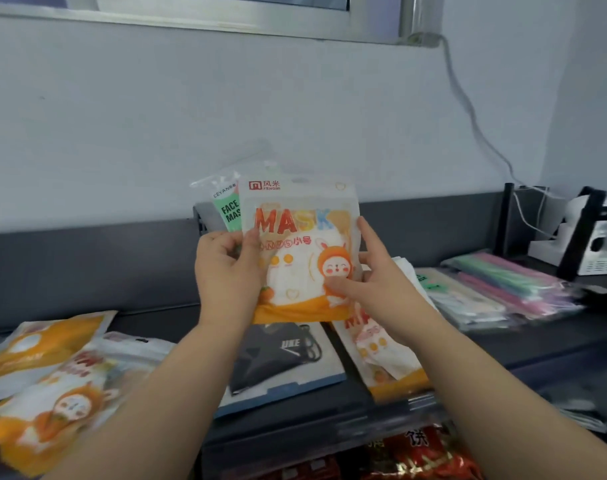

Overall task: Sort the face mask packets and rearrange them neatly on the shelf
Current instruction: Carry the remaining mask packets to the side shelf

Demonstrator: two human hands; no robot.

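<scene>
Four orange MASK packets (302, 258) show (two left of the one black packet (278, 358), one right, one above), plus one green packet (231, 211) above it.

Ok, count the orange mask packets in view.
4. The held packet is between left hand and right hand; the right packet lies under that wrist; far-left packet and near-left packet lie leftmost. More may be hidden.

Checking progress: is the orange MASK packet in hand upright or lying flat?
Upright, off the shelf: left hand and right hand hold the orange MASK packet, logo uppermost.
</scene>
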